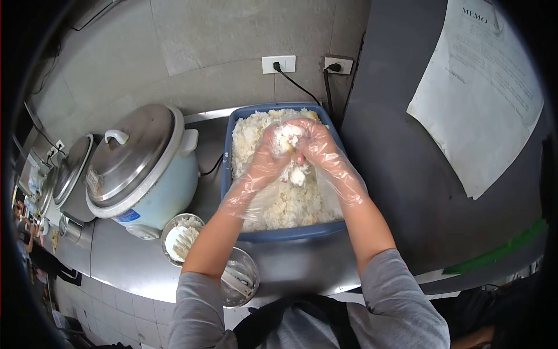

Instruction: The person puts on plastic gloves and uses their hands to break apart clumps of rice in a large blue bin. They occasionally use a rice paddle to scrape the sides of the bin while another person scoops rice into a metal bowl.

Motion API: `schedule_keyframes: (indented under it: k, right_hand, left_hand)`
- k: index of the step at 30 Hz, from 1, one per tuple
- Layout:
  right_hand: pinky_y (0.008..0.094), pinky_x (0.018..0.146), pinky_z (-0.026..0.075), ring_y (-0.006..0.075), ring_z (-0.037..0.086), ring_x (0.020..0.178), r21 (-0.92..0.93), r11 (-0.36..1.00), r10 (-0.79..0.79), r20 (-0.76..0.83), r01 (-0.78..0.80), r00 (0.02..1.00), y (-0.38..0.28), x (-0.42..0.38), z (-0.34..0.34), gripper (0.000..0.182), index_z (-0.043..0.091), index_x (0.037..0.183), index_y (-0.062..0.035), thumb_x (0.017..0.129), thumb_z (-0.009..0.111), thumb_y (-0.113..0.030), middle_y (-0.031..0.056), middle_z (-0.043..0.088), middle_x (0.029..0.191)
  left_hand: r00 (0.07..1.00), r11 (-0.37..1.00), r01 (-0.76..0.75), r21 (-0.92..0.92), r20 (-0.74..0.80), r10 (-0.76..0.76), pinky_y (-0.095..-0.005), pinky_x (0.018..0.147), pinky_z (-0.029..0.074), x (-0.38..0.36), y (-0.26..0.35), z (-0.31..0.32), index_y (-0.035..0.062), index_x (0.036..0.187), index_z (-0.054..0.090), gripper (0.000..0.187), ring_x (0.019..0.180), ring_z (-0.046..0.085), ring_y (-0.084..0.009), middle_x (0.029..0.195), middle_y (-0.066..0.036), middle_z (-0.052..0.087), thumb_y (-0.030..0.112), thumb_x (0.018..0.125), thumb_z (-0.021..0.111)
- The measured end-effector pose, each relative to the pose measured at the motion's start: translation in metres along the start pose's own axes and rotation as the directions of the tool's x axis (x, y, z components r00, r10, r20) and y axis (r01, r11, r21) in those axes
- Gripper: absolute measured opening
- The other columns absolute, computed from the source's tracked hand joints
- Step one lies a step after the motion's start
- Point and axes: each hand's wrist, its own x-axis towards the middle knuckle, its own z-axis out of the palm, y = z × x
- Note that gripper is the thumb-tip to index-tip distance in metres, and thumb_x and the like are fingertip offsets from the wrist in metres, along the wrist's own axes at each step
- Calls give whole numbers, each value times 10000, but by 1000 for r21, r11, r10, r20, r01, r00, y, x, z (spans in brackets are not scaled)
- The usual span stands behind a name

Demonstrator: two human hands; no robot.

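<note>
Both of my hands wear clear plastic gloves and are raised over a blue tub (279, 234) filled with cooked white rice (285, 205). Between them is a clump of rice (287, 137), cupped from both sides. My left hand (268, 150) curls around the clump's left side. From the right, my right hand (317, 141) wraps its fingers over the top and side. Some white rice hangs just below the hands, against the rice in the tub. The glove cuffs hang loose around my wrists, and part of the fingers is hidden behind the clump.
Left of the tub stands a large rice cooker (157, 163) with a metal lid; another cooker (72, 168) is beyond it. A bowl with rice (181, 237) and a metal bowl holding a white-handled utensil (238, 279) sit near my left forearm. A memo sheet (482, 93) hangs at right.
</note>
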Motion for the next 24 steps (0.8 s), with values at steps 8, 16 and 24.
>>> schedule_keyframes:
  k: [8, 16, 24]
  right_hand:
    - [332, 824, 484, 289, 650, 909, -605, 789, -337, -280, 108, 899, 41, 54, 1, 280, 629, 1087, -17, 838, 604, -143, 178, 666, 1014]
    - [411, 837, 485, 383, 622, 914, -642, 716, 150, -243, -275, 958, 3, 55, -10, 583, 655, 1012, -12, 886, 505, -562, 249, 647, 995]
    - [444, 1137, 175, 256, 340, 1358, -602, 768, -51, 280, 217, 959, 76, -15, 32, 520, 594, 1254, -152, 867, 563, -499, 69, 324, 1507]
  left_hand:
    - [984, 988, 106, 112, -153, -89, -350, 917, 444, 0, 4, 12, -34, 1307, 415, 542, 1047, 577, -264, 1135, -188, 592, 135, 849, 651]
    - [904, 943, 323, 75, -320, -284, -354, 795, 491, 26, -42, 9, -103, 1105, 583, 557, 865, 642, -327, 926, -218, 661, 376, 838, 675]
    - [831, 823, 548, 148, -213, -514, -372, 770, 510, 43, -68, -11, -132, 1029, 559, 620, 871, 652, -336, 932, -247, 654, 354, 699, 757]
